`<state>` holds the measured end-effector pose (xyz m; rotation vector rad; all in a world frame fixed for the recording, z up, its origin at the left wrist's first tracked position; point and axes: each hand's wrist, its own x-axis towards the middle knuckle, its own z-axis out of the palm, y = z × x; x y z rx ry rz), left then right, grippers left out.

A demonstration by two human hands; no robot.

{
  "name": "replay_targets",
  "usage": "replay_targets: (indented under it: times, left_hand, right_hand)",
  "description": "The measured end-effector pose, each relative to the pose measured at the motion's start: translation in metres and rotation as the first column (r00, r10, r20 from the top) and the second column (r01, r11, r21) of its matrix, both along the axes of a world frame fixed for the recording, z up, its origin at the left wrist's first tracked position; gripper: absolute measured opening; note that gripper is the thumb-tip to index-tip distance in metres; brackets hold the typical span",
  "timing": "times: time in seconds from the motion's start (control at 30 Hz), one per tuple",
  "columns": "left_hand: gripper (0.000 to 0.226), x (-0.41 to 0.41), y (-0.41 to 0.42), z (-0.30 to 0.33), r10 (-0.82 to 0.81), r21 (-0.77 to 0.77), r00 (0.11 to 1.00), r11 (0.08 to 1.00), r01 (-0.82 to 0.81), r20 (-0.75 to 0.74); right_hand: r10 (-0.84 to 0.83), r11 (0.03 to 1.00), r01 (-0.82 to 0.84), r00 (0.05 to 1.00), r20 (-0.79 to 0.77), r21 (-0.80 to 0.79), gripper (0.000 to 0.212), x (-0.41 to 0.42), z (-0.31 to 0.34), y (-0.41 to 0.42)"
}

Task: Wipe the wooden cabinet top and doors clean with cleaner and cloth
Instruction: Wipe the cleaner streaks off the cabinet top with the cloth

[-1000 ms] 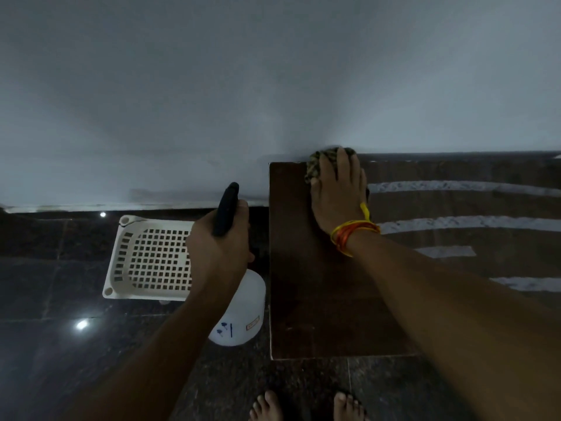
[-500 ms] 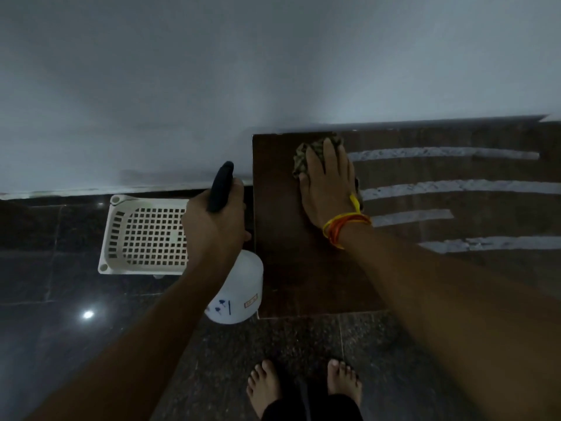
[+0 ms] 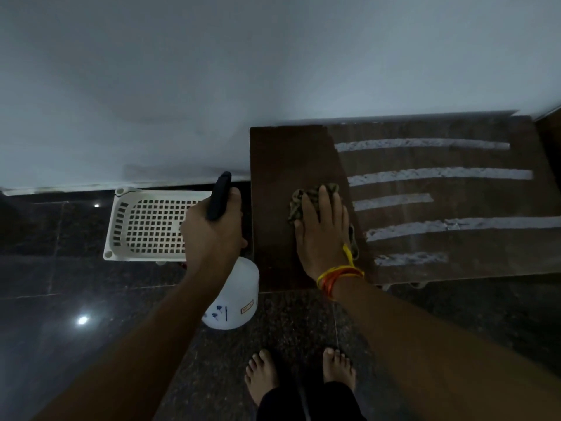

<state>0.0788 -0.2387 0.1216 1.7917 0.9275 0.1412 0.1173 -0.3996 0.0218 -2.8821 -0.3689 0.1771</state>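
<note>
The dark wooden cabinet top (image 3: 273, 165) runs along the wall at centre right. Several white streaks of cleaner (image 3: 437, 173) lie across its right part, and its left strip is bare. My right hand (image 3: 323, 235) presses flat on a dark patterned cloth (image 3: 299, 199) near the top's left end, about midway between wall and front edge. My left hand (image 3: 212, 232) grips the black handle of a white spray bottle (image 3: 235, 302), held over the floor just left of the cabinet.
A white perforated plastic basket (image 3: 121, 220) sits on the dark polished floor (image 3: 54, 299) against the wall, left of the cabinet. My bare feet (image 3: 299, 372) stand in front of the cabinet's left corner. A pale wall (image 3: 273, 56) backs everything.
My right hand has dragged the cloth from the back edge by the wall toward the front of the cabinet top. The left hand with the bottle has kept its place beside the cabinet.
</note>
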Motion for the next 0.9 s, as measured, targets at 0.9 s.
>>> replay_targets:
  times: [0.9]
  left_hand:
    - [0.030, -0.012, -0.062, 0.005, -0.001, -0.064, 1.000, 0.998, 0.003, 0.021]
  right_hand:
    - [-0.024, 1.000, 0.024, 1.000, -0.015, -0.017, 0.049, -0.056, 0.003, -0.076]
